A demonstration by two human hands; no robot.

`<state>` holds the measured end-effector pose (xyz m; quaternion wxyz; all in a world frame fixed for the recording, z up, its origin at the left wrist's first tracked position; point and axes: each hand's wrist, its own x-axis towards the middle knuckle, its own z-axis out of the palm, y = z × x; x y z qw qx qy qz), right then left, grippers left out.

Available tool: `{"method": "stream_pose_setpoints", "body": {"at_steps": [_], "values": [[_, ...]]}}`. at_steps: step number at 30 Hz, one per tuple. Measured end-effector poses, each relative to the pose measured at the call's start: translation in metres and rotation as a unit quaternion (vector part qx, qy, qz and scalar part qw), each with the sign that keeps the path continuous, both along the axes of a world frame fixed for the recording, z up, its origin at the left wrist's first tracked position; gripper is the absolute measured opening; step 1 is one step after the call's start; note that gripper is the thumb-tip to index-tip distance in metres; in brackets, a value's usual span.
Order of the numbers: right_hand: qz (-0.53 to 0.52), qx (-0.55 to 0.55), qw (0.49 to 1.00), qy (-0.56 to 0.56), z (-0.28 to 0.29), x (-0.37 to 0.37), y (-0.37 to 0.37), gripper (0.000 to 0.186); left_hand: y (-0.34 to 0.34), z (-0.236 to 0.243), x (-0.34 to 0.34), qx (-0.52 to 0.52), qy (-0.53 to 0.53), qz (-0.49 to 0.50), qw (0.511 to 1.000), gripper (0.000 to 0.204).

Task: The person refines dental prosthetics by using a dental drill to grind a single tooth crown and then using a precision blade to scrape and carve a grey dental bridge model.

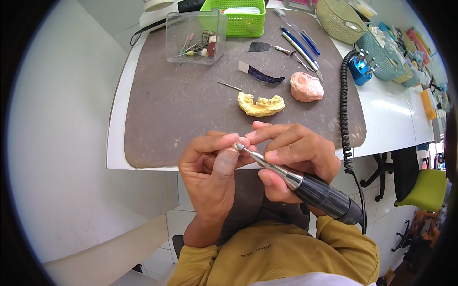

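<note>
A person in a mustard top (276,252) worked with both hands close together just off the near edge of a brown mat (157,109) on a white table (389,105). The left hand (210,164) was drawn narrow, its thumb and fingers pinching a small pale piece (236,145) largely hidden by the fingertips. The right hand (303,150) closed around the slim metal front of a black-and-silver rotary handpiece (324,195), tilted so that its pale grey-blue tip (241,148) pointed up and left at the piece; whether the two touched was too small to tell. A black coiled cord (343,95) ran down the right side of the mat. Beyond the hands, a yellow dental cast (261,107) with a row of teeth sat on the mat, a rough pink cast (306,88) to its right and a thin metal rod (230,86) to its upper left. Behind them lay a dark blue strip (265,75) and a blue-and-white pen (299,46). At the far side, a clear box (172,34) held small bits and stood just beside a bright green basket (245,28), while a blue holder (360,71) of upright metal tools stood right of the cord.
</note>
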<state>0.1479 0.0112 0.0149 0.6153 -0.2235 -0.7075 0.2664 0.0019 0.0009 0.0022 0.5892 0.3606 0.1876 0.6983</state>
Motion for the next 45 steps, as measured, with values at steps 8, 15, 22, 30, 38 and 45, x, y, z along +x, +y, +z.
{"method": "stream_pose_setpoints", "body": {"at_steps": [8, 15, 22, 30, 38, 45], "values": [[0.013, -0.007, 1.0, 0.003, -0.0003, 0.0018, -0.0003, 0.028, 0.0002, -0.0009, 0.0, 0.001, 0.001, -0.002, 1.0, 0.012], [0.003, -0.003, 1.0, -0.023, 0.0019, 0.001, -0.0013, 0.028, -0.0003, 0.0008, 0.0001, -0.002, -0.004, 0.0, 1.0, 0.012], [0.003, -0.023, 1.0, 0.01, 0.0008, 0.0007, -0.0028, 0.029, -0.0005, 0.0018, -0.0003, -0.006, -0.01, -0.006, 1.0, 0.014], [0.004, -0.008, 1.0, -0.006, 0.0011, 0.0005, -0.0015, 0.028, -0.0005, -0.0001, -0.001, -0.005, -0.007, -0.006, 1.0, 0.013], [-0.001, -0.001, 1.0, -0.003, 0.0002, -0.0004, -0.0004, 0.027, -0.0002, -0.0011, -0.0011, 0.002, -0.009, -0.007, 1.0, 0.012], [-0.004, -0.001, 1.0, -0.001, 0.0008, -0.0004, -0.0001, 0.026, 0.0002, -0.001, -0.001, 0.003, -0.001, -0.004, 1.0, 0.011]]}}
